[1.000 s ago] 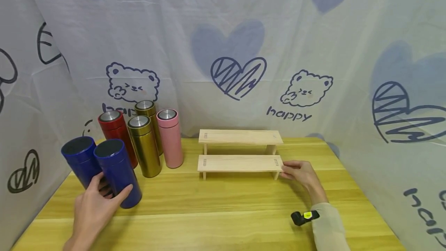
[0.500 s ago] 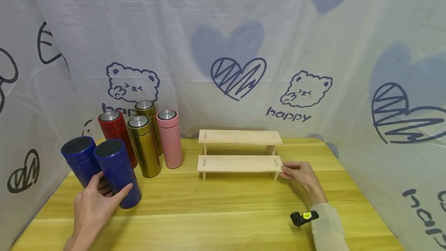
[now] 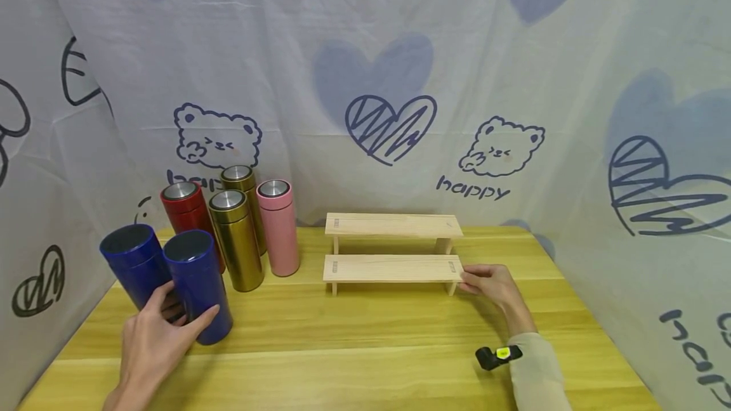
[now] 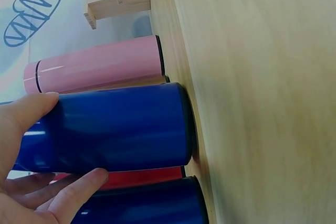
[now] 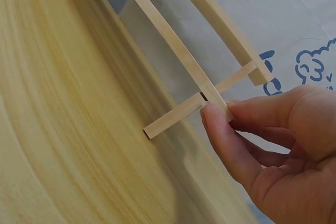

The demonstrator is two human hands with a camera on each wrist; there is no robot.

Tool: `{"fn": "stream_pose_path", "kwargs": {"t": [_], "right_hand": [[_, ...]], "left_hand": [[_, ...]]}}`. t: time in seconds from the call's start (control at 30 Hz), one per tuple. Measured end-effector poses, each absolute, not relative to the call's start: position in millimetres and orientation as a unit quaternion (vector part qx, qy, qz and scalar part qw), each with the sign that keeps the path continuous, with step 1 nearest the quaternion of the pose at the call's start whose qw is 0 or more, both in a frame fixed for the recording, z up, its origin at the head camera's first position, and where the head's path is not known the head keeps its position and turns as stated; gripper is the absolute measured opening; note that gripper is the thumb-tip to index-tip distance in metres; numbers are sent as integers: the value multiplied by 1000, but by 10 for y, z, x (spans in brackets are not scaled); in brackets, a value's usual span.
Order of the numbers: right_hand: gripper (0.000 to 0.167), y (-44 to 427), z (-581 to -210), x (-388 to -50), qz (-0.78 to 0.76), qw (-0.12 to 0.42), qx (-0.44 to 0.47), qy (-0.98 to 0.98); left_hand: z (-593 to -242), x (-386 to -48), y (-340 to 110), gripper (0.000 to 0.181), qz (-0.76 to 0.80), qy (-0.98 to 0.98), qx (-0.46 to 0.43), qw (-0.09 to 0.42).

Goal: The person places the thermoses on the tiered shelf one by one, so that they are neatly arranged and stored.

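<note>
My left hand grips a dark blue thermos, thumb on its right side and fingers on the left. In the left wrist view the base of this blue thermos is close to the tabletop; whether it touches cannot be told. A second blue thermos stands just left of it, partly hidden by the hand. My right hand pinches the right end of the lower board of a two-step wooden rack. The right wrist view shows thumb and finger on the end of the rack's board.
Behind the blue pair stand a red thermos, a gold thermos, another gold one and a pink thermos. The wooden table meets a printed cloth backdrop at the back and sides.
The top of the gripped blue thermos has swung slightly right, away from its neighbour, and the thermos stands a little more upright. The right hand and the rack have stayed put.
</note>
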State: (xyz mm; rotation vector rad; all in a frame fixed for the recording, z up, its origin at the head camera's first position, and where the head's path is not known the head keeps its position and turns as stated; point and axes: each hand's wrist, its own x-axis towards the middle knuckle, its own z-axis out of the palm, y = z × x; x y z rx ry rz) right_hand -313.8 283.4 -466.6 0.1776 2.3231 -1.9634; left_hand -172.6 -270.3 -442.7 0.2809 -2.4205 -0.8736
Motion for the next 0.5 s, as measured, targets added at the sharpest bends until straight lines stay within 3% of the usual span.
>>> {"fn": "stream_pose_path", "kwargs": {"t": [0.5], "right_hand": [[42, 2842, -4658, -3134, -645, 50, 55, 761]], "left_hand": [[-4236, -1764, -2506, 78, -366, -889, 62, 267]]}}
